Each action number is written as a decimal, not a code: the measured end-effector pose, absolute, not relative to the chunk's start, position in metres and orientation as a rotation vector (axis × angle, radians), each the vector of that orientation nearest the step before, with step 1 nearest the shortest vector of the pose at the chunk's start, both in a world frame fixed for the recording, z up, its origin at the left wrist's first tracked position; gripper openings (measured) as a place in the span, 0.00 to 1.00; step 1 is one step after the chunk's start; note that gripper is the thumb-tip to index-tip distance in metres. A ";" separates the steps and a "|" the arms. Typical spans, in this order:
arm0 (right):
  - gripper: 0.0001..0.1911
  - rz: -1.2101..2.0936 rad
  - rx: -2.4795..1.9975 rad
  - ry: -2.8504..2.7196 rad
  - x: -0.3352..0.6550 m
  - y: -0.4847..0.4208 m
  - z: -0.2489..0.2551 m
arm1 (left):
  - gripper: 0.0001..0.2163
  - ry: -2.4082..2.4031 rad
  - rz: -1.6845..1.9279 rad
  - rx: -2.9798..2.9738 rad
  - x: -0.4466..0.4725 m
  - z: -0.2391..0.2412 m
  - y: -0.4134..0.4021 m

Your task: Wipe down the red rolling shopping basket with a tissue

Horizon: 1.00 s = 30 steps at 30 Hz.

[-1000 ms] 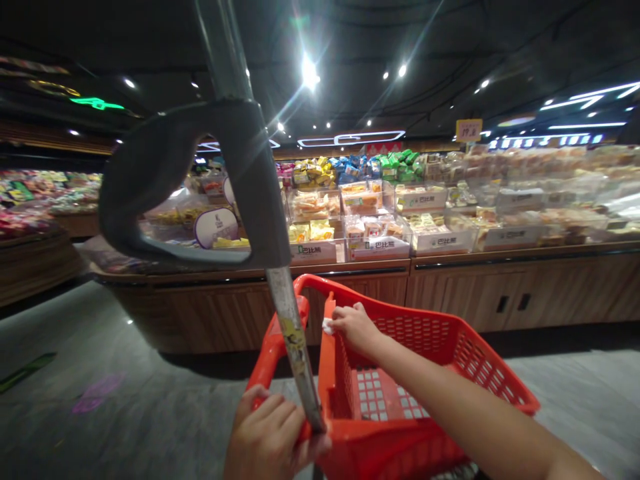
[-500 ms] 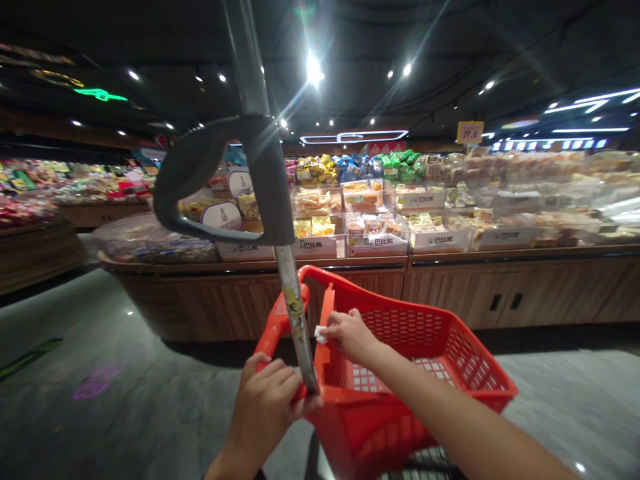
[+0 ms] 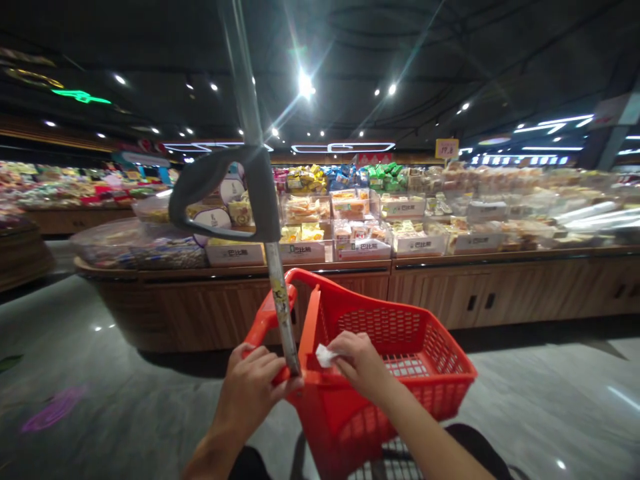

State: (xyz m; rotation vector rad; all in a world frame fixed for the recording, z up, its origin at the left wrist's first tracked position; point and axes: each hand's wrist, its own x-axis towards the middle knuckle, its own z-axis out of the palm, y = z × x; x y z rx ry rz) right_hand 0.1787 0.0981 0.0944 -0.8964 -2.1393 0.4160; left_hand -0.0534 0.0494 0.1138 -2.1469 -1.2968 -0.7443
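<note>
A red plastic shopping cart [image 3: 345, 407] stands in front of me, with a perforated basket. My left hand [image 3: 255, 383] is closed around its red handlebar [image 3: 263, 320]. Pinched in the fingers of my right hand [image 3: 360, 360] is a crumpled white tissue [image 3: 326, 356], held at the inner edge of the cart near the handle end. A metal pole with a grey loop handle [image 3: 265, 193] rises beside my left hand. Its lower end meets the cart between my hands; how it is fixed there is hidden.
A wooden display counter [image 3: 210, 307] runs across the front, with clear bins of packaged snacks [image 3: 360, 233] on top. A yellow price sign [image 3: 447, 148] stands above it. Another display [image 3: 75, 217] is at the left. The grey floor [image 3: 105, 407] surrounds the cart.
My right hand has drawn back toward me along the cart's edge, and more of the white tissue shows. The left hand stays on the handlebar. The view has shifted slightly right.
</note>
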 end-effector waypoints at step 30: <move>0.06 -0.177 -0.886 -2.139 0.183 0.058 0.097 | 0.10 -1.149 -1.044 -2.212 -0.004 0.045 -0.027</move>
